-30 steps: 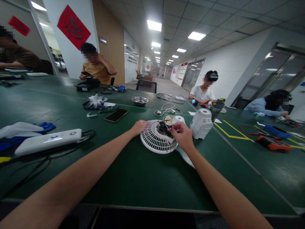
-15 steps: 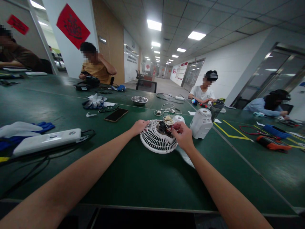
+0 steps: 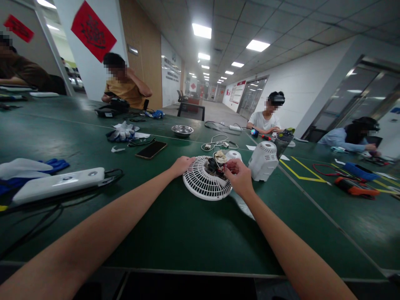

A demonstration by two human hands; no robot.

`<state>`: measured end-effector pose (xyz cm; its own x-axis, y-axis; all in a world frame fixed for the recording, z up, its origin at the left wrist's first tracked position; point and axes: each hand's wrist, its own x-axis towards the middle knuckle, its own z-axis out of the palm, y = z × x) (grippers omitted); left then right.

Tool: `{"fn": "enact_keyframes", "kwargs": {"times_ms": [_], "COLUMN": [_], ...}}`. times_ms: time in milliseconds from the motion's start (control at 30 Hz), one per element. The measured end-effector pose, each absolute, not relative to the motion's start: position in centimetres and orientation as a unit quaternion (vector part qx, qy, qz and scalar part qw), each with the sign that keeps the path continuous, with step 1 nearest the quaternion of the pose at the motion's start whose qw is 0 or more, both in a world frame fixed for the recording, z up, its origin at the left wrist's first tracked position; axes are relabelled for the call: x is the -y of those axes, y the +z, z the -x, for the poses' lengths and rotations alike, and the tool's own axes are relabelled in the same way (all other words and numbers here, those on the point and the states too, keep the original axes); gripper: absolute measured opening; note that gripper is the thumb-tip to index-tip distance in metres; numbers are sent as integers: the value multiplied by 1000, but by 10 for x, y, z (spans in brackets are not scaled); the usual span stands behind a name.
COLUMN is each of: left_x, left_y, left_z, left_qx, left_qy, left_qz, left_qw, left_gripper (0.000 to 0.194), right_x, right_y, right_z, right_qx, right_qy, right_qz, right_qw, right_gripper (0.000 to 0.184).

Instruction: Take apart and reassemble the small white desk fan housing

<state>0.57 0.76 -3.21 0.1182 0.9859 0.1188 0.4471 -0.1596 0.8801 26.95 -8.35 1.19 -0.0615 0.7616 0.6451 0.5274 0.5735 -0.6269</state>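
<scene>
A round white fan grille (image 3: 203, 186) lies on the green table with a dark motor (image 3: 213, 165) and loose wires in its middle. At the grille's left rim, my left hand (image 3: 182, 165) grips the edge with closed fingers. My right hand (image 3: 240, 174) is closed in a pinch beside the motor's wires; what sits between its fingertips is too small to make out. A crumpled off-white piece (image 3: 220, 156) rests on top of the motor. Just behind my right hand is a white round part (image 3: 233, 155), and to its right stands a white fan housing (image 3: 264, 161).
A phone (image 3: 151, 149), a metal bowl (image 3: 182, 131) and a white cable (image 3: 215, 143) lie beyond the grille. Left are a white device (image 3: 59, 185) and work gloves (image 3: 120, 132). An orange-black meter (image 3: 356, 187) lies right. Several people sit around the table.
The view has shifted very slightly. Both hands stay at the fan grille, with hardly any visible movement of the fingers.
</scene>
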Motion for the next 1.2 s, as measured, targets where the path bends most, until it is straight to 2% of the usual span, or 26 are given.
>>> {"fn": "enact_keyframes", "kwargs": {"times_ms": [1200], "left_x": [-11], "left_y": [-35], "left_z": [-6], "left_qx": [-532], "left_qy": [372], "left_qz": [-681], "left_qw": [338], "left_gripper": [56], "right_x": [85], "right_y": [10], "right_z": [-267], "right_qx": [716], "right_qy": [136], "right_qz": [447], "right_qw": [519], "right_gripper": [16]}}
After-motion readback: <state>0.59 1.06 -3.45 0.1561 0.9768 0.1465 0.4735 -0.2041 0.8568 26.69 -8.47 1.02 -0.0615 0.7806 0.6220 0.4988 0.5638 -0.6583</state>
